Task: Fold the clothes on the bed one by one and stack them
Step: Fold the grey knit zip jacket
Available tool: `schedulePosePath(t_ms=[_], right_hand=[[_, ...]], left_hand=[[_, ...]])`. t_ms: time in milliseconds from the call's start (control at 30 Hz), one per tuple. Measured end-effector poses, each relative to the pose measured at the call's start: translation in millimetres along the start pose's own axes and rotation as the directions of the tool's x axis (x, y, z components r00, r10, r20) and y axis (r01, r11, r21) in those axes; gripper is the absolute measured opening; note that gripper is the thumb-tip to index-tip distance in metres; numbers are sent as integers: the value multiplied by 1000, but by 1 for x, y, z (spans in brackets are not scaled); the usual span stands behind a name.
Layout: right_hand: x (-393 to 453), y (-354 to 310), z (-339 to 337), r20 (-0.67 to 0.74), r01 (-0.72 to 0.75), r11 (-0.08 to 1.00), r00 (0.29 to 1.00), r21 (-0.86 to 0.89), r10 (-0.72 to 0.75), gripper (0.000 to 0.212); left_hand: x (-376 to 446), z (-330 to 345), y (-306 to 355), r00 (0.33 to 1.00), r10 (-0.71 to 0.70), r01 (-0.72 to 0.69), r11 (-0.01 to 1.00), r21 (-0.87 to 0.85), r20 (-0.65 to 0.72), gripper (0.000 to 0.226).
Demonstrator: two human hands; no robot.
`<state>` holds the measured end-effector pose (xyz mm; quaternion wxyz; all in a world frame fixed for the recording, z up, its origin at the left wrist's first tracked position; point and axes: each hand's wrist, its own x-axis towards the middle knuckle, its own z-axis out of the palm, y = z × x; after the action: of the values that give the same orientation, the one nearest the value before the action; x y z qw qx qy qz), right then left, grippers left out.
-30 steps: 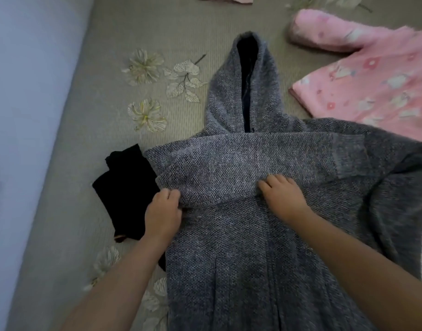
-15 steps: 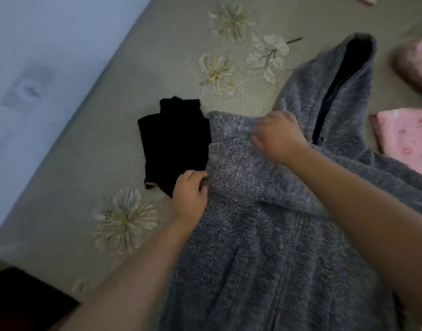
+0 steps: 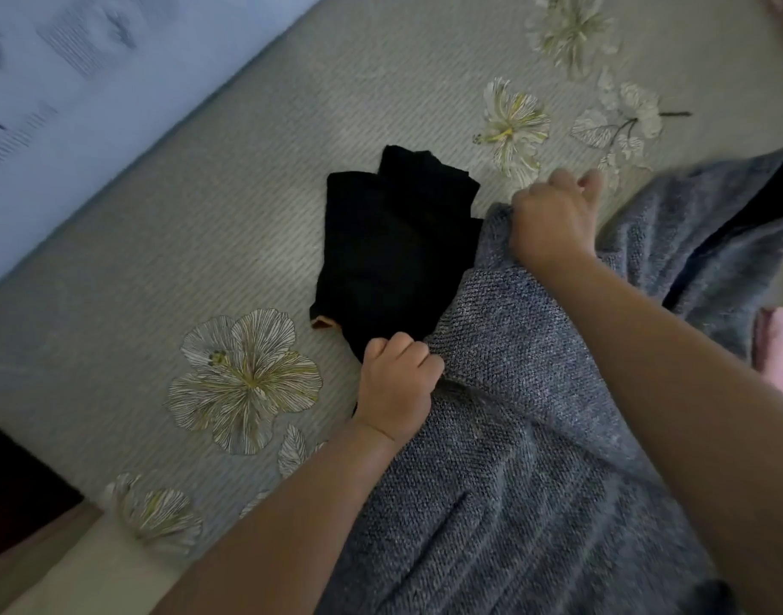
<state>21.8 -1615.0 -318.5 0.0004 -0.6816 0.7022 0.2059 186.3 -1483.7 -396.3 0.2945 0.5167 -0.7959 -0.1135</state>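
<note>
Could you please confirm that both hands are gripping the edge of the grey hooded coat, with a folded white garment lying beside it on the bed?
Not quite: in the head view the folded garment is black, not white. The rest holds: the left hand and right hand both grip the grey hooded coat edge on the bed.

We see a grey-green bedspread [image 3: 256,215] with a ribbed weave, printed with pale flowers [image 3: 243,379]. A pale blue-white wall [image 3: 92,82] runs diagonally along its upper left edge. At lower left, something dark [image 3: 17,494], too dim to identify. Light's soft.
</note>
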Motion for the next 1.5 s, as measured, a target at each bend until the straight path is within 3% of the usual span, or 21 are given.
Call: schedulePosePath(t_ms=[133, 200, 367, 567, 667, 767, 867, 933, 1000, 1067, 1167, 1267, 1333, 1400, 1500], right_hand=[[13, 12, 7, 50, -344, 923, 939, 171, 340, 17], [9, 13, 14, 106, -445, 851, 895, 279, 434, 24], [-22, 10, 28, 88, -261, 880, 965, 397, 247, 33], [-57, 33, 35, 55, -276, 782, 953, 560, 297, 47], [-97, 49, 46, 72, -244, 809, 967, 536, 244, 49], [-165, 68, 82, 188, -367, 779, 930, 509, 315, 52], [-251, 86, 131, 371, -582, 673, 812, 457, 450, 55], [-308, 100, 157, 542, -688, 630, 704, 360, 460, 57], [-357, 115, 171, 618, -729, 602, 646, 325, 449, 61], [-388, 132, 178, 567, -727, 570, 673, 384, 476, 58], [-396, 153, 185, 456, -714, 543, 700, 442, 549, 49], [-369, 169, 187, 284, -608, 653, 792, 452, 541, 53], [-344, 174, 185, 326, -612, 653, 791, 446, 518, 62], [-328, 178, 184, 428, -683, 629, 727, 370, 538, 66], [-313, 182, 182, 408, -629, 758, 746, 172, 526, 56]], left_hand=[[2, -3, -2, 998, -58, 58, 998, -23, 2, 22], [2, -4, -2, 993, -116, 116, 992, -55, 3, 21], [-10, -5, -4, 982, -121, 121, 993, 8, 144, 19], [2, -15, 5, 966, -17, 18, 1000, -1, 256, 24], [10, -25, 21, 946, 63, -61, 998, -19, 318, 30], [15, -23, 40, 902, 197, -215, 977, 4, 384, 35], [10, -13, 61, 809, 298, -361, 932, 28, 506, 40], [1, -8, 78, 707, 358, -472, 881, 30, 610, 34], [-9, -2, 99, 597, 391, -542, 840, -7, 701, 37], [-15, 10, 119, 550, 397, -571, 821, -15, 735, 49], [-16, 27, 145, 563, 364, -572, 819, 32, 742, 55], [-5, 41, 154, 563, 272, -580, 803, 138, 780, 63], [0, 45, 155, 547, 229, -582, 795, 170, 805, 70], [5, 44, 159, 498, 189, -617, 763, 193, 846, 72], [5, 41, 159, 476, 139, -615, 758, 216, 868, 69]])
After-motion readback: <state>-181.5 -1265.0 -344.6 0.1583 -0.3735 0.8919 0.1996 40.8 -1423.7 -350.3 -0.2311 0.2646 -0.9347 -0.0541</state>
